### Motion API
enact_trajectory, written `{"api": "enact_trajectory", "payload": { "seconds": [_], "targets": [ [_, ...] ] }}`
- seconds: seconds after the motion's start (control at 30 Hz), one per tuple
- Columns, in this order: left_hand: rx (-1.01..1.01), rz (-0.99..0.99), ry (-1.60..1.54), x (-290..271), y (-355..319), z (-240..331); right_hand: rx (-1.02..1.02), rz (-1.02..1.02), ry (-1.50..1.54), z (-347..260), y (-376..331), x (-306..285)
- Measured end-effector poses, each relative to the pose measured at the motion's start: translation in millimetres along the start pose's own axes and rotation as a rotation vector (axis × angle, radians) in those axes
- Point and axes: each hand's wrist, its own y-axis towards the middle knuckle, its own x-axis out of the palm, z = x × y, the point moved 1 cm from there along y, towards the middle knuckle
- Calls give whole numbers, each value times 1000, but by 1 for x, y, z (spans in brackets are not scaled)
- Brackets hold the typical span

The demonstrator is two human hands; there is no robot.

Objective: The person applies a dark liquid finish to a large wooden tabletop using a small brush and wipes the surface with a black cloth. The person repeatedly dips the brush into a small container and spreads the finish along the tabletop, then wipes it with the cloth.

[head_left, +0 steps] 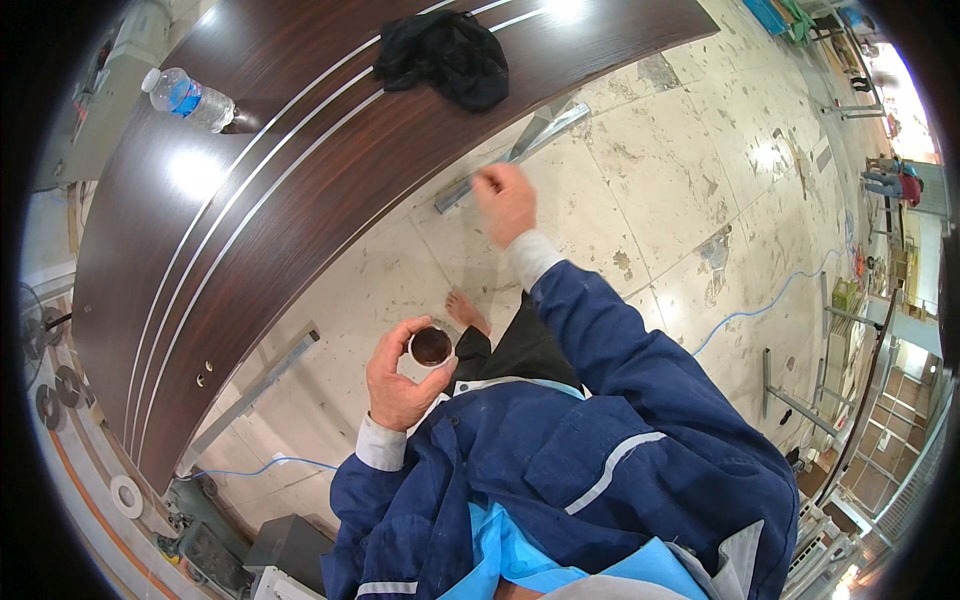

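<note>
Head view: small cup (431, 366), white-rimmed, in the left hand (394, 380), thumb and fingers closed around its sides; dark contents (431, 345) inside, so judged not used up. Right hand (506, 205), blurred, fingers curled, against the floor (690, 160); whether it holds anything, cannot tell. Panel (325, 205), dark wood-grain, pale-striped; amount finished or remaining, not determinable. On it: black cloth (450, 60), clear bottle (205, 107).

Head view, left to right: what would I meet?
Flat white ring → clear plastic bottle with blue label → left hand, its grip on a small white-rimmed round cup → blurred right hand → right-side thin blue hose or cable.
</note>
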Motion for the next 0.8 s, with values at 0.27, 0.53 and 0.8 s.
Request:
{"api": "enact_trajectory", "payload": {
  "seconds": [0.27,0.53,0.8],
  "targets": [
    [-10,-9,-43,-9,-6,-7,-18,-101,0,-4,-21,11],
    [-17,-34,-20,-3,-2,-7,55,-65,-6,2,2,-11],
    [13,-49,17,17,16,10,165,65,14,46,57,-48]
  ]
}}
